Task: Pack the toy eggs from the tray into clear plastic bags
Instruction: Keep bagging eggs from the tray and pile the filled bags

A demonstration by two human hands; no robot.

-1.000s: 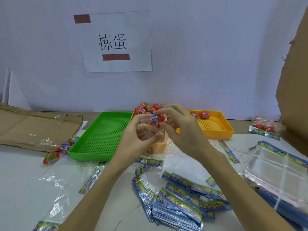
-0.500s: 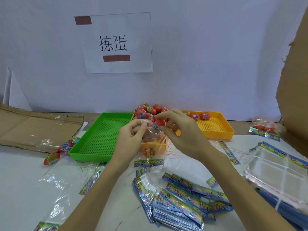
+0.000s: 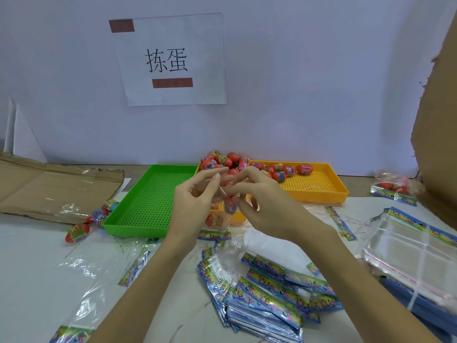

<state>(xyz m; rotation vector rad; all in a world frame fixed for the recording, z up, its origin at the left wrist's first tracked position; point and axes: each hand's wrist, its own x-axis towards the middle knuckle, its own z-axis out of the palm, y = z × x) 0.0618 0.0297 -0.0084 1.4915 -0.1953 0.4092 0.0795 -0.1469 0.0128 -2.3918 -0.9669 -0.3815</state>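
Clear bag [image 3: 222,206] hangs in the air between both hands, in front of the orange tray [image 3: 319,186], toy eggs visible inside it; left hand [image 3: 195,201] pinches its top edge, right hand [image 3: 267,204] pinches the other side; loose eggs [image 3: 227,160] piled in the tray's far corner; green tray [image 3: 148,201] just left; printed bag stack [image 3: 267,303] lies nearer on the table.

A white paper sign [image 3: 173,59] on the wall reads "拣蛋" in black characters, between two brown bars with no readable print. Printing on the egg wrappers and bag headers is too small to read.
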